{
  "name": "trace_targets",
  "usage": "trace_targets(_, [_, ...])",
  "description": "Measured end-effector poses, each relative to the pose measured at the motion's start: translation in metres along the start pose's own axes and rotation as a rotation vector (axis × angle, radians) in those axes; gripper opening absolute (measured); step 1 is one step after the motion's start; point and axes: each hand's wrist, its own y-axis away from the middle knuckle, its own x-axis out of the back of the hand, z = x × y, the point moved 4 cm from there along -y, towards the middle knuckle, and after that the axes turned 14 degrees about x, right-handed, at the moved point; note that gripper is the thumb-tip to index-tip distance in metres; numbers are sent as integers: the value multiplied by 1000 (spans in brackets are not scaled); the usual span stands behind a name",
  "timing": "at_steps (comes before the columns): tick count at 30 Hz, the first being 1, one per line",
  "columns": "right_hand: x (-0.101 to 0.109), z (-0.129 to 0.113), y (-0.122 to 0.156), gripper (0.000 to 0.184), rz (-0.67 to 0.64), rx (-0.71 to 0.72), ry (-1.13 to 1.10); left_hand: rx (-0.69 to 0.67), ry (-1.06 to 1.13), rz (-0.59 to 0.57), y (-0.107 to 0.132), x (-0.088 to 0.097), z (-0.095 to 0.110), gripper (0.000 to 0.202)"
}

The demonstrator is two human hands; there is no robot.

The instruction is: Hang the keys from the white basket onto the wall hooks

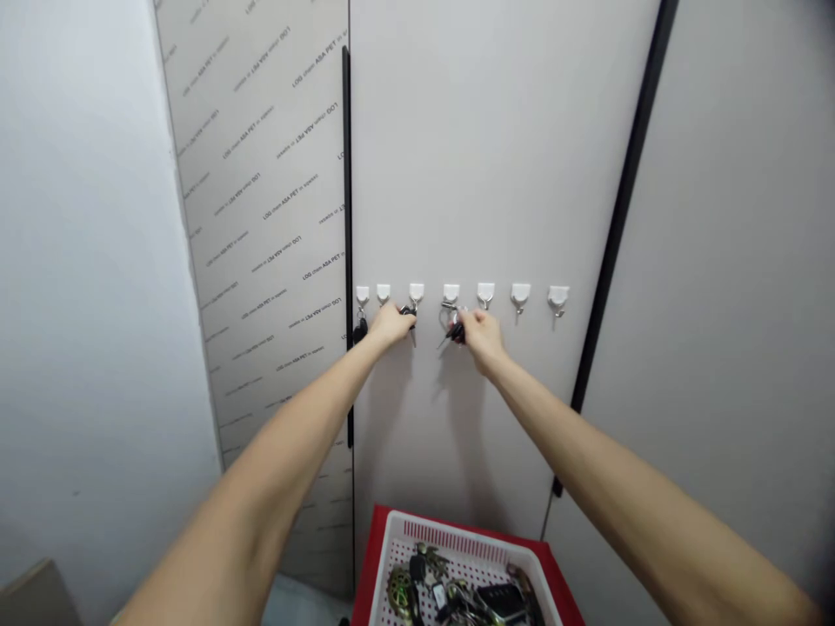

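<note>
My left hand [390, 325] is up at the door, its fingers closed on a dark key [413, 335] below the third white hook [417, 292]. Whether this key hangs from the hook is hard to see. My right hand [481, 335] pinches a bunch of keys [456, 332] with a metal ring, just under the fourth hook [451, 292]. The ring is close to that hook's tip; I cannot tell if it is on it. A black key [361, 329] hangs from the leftmost hook [363, 294]. My left hand partly hides the second hook [384, 292].
Three more hooks continue to the right, the last one [558, 296] near a black vertical door handle [617, 217]. Another black handle [348, 243] runs along the left. Below, a white basket [470, 546] of several keys rests on something red [566, 584].
</note>
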Motion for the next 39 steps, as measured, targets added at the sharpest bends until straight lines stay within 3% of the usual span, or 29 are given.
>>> trace_targets(2, [13,-11,-15,21,98,-30,-56,-44,-108,-3,1,10,16,7])
trace_targets(4, [19,-25,-29,18,115,-26,-62,-112,-187,57,3,19,36,7])
trace_targets(8, [12,-50,-29,16,-153,111,67,-300,-210,267,14,33,68,8])
trace_targets(10, [5,-51,-8,16,-322,142,104,-353,-226,233,24,30,66,13])
trace_targets(13, [-5,-31,51,14,-618,60,113,-357,-325,-81,53,4,26,16])
trace_targets(15, [-10,-7,102,11,-804,9,85,-340,-408,-350,87,-25,-22,19])
trace_targets(17, [-15,20,155,10,-973,-25,30,-272,-511,-535,126,-54,-78,22])
trace_targets(20, [-19,56,217,9,-1175,-116,15,-143,-571,-655,171,-84,-143,30])
trace_targets(22, [-21,64,229,9,-1230,-130,39,-135,-552,-679,178,-87,-157,33])
trace_targets(24, [-24,54,209,11,-1137,-70,17,-147,-447,-581,159,-73,-147,36])
trace_targets(25, [-26,44,188,14,-1035,-22,-21,-141,-364,-476,140,-60,-136,37])
trace_targets(29, [-44,-1,86,30,-531,-4,-69,32,21,171,51,11,-93,38])
trace_targets(31, [-59,-19,45,34,-307,17,-75,136,110,342,20,31,-83,42])
trace_targets(34, [-89,-32,13,32,-148,19,-33,214,168,323,-2,31,-78,42])
trace_targets(39, [-119,-30,5,27,-66,-34,2,282,394,209,-7,17,-83,29])
